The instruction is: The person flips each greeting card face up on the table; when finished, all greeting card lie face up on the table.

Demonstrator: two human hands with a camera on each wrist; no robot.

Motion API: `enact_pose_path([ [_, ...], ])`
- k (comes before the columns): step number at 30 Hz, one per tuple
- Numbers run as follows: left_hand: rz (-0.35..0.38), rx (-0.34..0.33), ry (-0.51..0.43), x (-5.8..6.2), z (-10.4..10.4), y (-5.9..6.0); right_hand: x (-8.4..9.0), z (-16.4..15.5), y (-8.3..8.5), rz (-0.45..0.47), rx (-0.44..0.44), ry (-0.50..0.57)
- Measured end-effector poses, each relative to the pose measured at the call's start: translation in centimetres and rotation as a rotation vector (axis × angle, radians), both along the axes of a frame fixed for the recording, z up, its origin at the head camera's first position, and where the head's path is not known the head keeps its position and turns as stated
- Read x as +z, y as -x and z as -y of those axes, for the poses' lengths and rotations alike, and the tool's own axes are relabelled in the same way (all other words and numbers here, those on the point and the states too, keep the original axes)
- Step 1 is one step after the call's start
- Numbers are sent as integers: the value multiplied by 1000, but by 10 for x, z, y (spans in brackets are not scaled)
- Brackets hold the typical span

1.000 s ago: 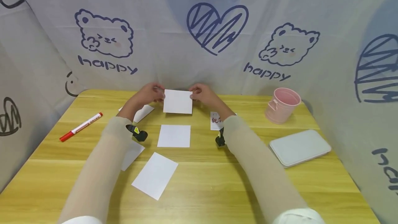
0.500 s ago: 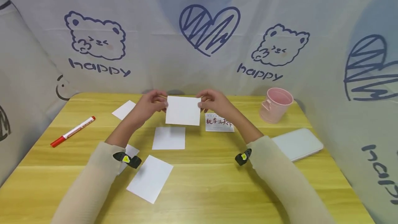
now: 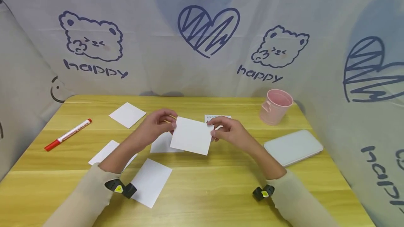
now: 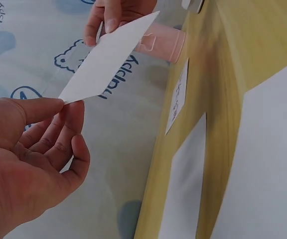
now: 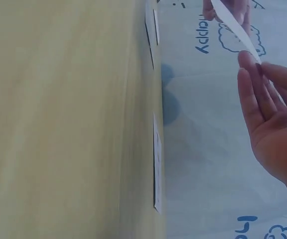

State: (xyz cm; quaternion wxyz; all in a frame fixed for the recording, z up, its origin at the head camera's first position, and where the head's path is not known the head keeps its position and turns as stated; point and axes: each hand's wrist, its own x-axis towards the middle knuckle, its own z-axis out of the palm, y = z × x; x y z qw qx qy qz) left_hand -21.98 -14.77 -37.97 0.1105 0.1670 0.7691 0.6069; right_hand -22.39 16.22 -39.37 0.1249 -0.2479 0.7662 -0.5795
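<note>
From the head view, my left hand (image 3: 156, 127) and right hand (image 3: 228, 132) pinch a white card (image 3: 191, 136) by its side edges, raised over the tabletop (image 3: 221, 192), left of the pink cup (image 3: 275, 107). At the left wrist, thumb and fingers (image 4: 66, 112) nip the card (image 4: 108, 57) corner. At the right wrist, my fingers (image 5: 250, 82) seem to pinch its edge (image 5: 235, 27), though it's blurred.

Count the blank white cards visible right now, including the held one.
5: the held card, one far left, one near the left forearm, one partly hidden behind the held card, one nearest. Others may be hidden.

Cream sleeves (image 3: 91, 195) (black-yellow wrist cameras (image 3: 121, 188)).
</note>
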Motion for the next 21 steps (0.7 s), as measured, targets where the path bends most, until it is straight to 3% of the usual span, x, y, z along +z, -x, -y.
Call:
enact_pose_path([
  [9,15,-20,-14,-8,-1,-2,8,-5,-10,-72,82,-18],
  [15,-3,-33,27,-12,-5,-2,16,-4,-17,-116,40,-43],
  [21,-151,-2,111,-7,-11,-10,22,-4,-22,-156,-32,-4],
])
